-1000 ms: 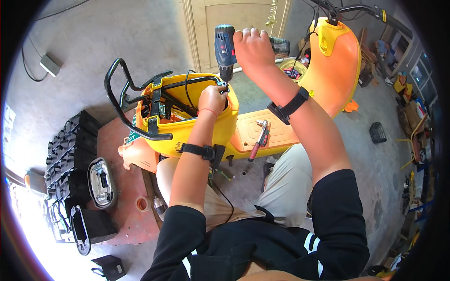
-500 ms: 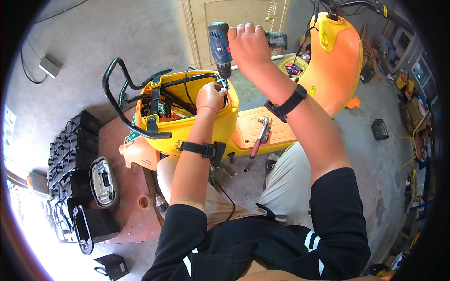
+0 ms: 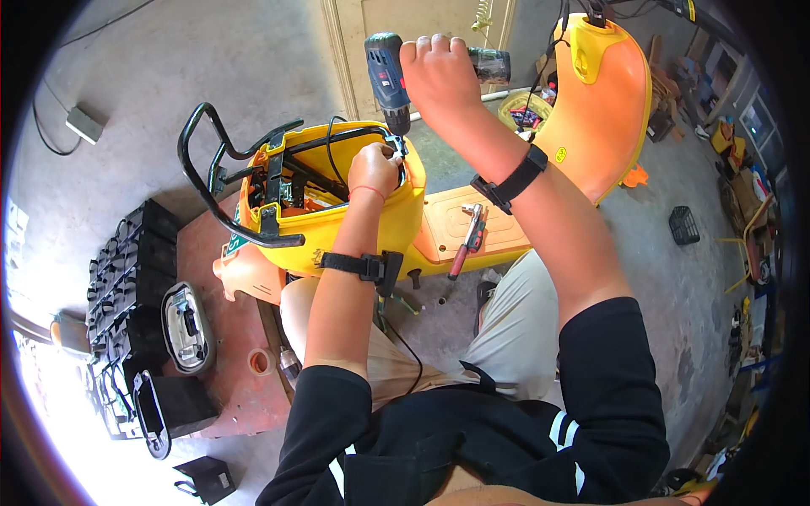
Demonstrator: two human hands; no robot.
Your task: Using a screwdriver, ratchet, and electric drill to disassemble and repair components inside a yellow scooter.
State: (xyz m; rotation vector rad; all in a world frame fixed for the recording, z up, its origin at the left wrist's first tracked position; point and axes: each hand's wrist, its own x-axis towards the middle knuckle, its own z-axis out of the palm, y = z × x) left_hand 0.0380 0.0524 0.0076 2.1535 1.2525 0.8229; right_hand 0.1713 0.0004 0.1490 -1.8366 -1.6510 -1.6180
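My right hand is wrapped round the grip of a dark blue cordless drill, its chuck pointing down. Below the chuck is a small metal bracket at the front rim of the scooter's yellow body. My left hand pinches at this bracket with its fingertips; what exactly they hold is too small to make out. The body's open top shows a black frame tube, a cable and wiring inside. On the orange footboard lie a ratchet wrench and a red-handled tool beside it.
A black grab rail curves out at the scooter's left. Black battery boxes stand at the left by a reddish board with a tape roll. The orange front shield rises at the right, near a yellow basin.
The view has shifted slightly, so the scooter appears a little further left. The drill chuck stays above the bracket, and my left fingers remain there.
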